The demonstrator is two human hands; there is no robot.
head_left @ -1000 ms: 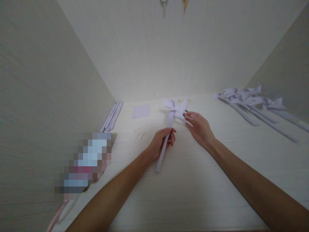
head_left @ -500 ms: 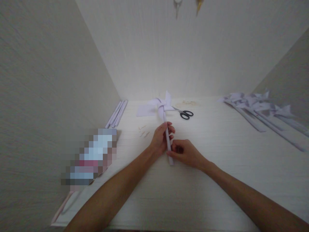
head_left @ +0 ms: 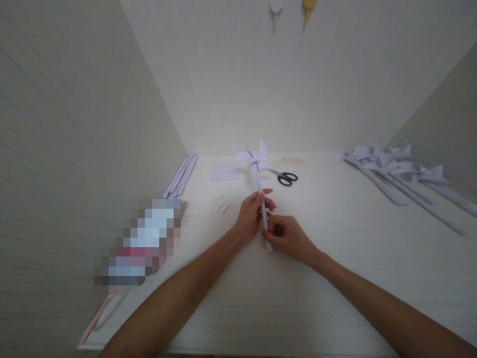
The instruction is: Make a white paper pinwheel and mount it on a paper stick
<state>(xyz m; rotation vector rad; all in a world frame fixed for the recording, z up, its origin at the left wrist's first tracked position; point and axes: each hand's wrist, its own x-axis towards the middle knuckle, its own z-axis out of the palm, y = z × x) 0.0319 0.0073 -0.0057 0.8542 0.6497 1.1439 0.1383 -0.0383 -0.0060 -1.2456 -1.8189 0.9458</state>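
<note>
Both hands close on the paper pinwheel (head_left: 258, 171) by its rolled stick: left hand (head_left: 251, 217) gripping mid-stick, right hand (head_left: 285, 237) pinching the lower end, steadying it above the desk (head_left: 335, 258). Scissors (head_left: 285, 177) lie just beyond its vanes.

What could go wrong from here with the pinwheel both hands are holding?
Both the left hand and right hand grip the pinwheel by its thin paper stick, so squeezing or twisting might crease it. Its blades hang just above the scissors and paper square and may catch on them if it dips.
</note>
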